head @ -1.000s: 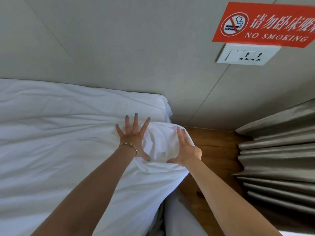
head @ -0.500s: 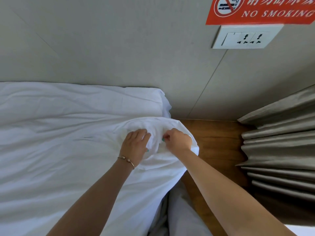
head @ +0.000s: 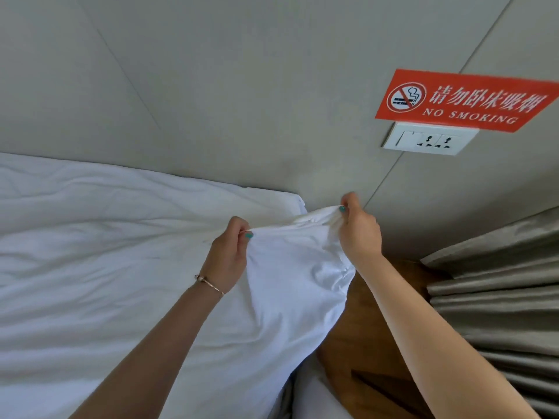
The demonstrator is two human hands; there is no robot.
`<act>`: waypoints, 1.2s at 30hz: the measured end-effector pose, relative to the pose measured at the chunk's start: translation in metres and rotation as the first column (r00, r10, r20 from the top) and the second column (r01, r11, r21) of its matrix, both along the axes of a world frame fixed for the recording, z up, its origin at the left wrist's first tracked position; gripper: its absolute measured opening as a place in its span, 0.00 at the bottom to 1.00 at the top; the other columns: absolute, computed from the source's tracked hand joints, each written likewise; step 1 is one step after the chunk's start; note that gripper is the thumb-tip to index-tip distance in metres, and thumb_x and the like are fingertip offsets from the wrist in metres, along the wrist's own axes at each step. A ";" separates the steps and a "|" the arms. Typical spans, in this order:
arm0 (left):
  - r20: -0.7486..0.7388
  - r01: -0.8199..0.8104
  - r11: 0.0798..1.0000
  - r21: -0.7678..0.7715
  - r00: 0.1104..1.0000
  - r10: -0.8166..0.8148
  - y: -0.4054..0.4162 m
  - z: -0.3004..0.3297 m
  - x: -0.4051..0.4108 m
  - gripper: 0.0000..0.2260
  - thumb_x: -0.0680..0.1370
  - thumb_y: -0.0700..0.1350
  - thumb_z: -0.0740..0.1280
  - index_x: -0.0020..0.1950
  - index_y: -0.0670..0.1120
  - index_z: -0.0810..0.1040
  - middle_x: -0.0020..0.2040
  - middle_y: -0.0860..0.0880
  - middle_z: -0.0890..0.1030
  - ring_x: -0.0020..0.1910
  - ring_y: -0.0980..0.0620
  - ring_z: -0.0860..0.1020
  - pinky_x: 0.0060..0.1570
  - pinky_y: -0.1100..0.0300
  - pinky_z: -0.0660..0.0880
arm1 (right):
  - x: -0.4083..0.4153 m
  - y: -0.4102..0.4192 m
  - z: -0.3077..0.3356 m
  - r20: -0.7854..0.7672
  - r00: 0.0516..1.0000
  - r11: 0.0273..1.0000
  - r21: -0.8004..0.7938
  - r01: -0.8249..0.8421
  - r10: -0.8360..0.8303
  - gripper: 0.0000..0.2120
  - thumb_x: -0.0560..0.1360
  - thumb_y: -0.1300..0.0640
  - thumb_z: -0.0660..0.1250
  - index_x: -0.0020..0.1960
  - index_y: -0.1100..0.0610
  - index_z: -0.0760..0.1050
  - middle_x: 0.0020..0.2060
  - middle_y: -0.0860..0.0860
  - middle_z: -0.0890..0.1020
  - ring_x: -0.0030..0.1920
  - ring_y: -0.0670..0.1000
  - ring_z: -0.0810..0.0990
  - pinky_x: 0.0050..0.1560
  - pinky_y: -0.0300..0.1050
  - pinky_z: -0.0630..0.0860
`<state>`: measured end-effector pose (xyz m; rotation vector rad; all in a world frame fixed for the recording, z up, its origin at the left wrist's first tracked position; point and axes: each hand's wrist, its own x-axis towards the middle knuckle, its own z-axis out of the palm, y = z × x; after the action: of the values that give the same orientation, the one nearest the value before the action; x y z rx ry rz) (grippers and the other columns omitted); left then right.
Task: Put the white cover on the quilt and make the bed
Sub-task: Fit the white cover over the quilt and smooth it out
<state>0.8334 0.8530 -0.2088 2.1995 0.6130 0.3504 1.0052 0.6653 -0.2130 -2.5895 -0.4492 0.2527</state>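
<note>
The white quilt cover (head: 290, 285) lies over the bed (head: 90, 267), and its far right corner is lifted off the mattress near the wall. My left hand (head: 230, 252) pinches the cover's top edge between thumb and fingers. My right hand (head: 357, 228) grips the bunched corner of the same edge, a little higher and closer to the wall. The cloth hangs taut between both hands and drapes down over the bed's right side. Whether the quilt is inside the cover at this corner cannot be told.
A grey panelled wall (head: 242, 101) runs behind the bed, with a red no-smoking sign (head: 462, 99) above a white socket plate (head: 429, 139). Grey pleated curtains (head: 499, 297) hang at the right. Wooden floor (head: 372, 343) shows between bed and curtains.
Both hands went from pressing flat on the corner to gripping the cover, then lifted it up and spread apart along its edge. The view tilted upward.
</note>
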 end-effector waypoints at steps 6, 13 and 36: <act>-0.528 0.401 0.909 -0.110 0.752 -0.395 0.015 0.042 0.029 0.13 0.78 0.53 0.67 0.61 0.51 0.76 0.53 0.54 0.76 0.54 0.52 0.76 0.50 0.62 0.70 | -0.014 0.016 0.022 0.011 0.991 0.971 0.205 0.127 -0.132 0.09 0.80 0.64 0.56 0.54 0.54 0.71 0.48 0.51 0.74 0.40 0.57 0.78 0.38 0.50 0.76; -0.405 0.591 0.697 0.407 0.800 -0.442 -0.029 0.002 -0.058 0.16 0.66 0.47 0.74 0.50 0.59 0.76 0.36 0.55 0.74 0.31 0.56 0.76 0.25 0.67 0.65 | -0.025 -0.008 0.012 -0.364 0.847 0.786 0.351 0.510 -0.387 0.10 0.77 0.70 0.63 0.53 0.57 0.74 0.48 0.55 0.79 0.49 0.57 0.81 0.43 0.41 0.76; 0.077 0.208 0.797 0.567 0.950 -0.303 -0.084 -0.035 -0.011 0.19 0.61 0.33 0.75 0.46 0.49 0.75 0.44 0.52 0.80 0.50 0.53 0.78 0.60 0.54 0.70 | -0.014 0.007 0.004 -0.107 0.989 0.994 -0.029 -0.104 0.101 0.05 0.79 0.63 0.54 0.53 0.56 0.62 0.35 0.56 0.75 0.36 0.61 0.76 0.36 0.55 0.75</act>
<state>0.8219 0.7691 -0.2435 2.7311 0.1084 0.6195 0.9916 0.6723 -0.2091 -2.5750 -0.5445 0.4345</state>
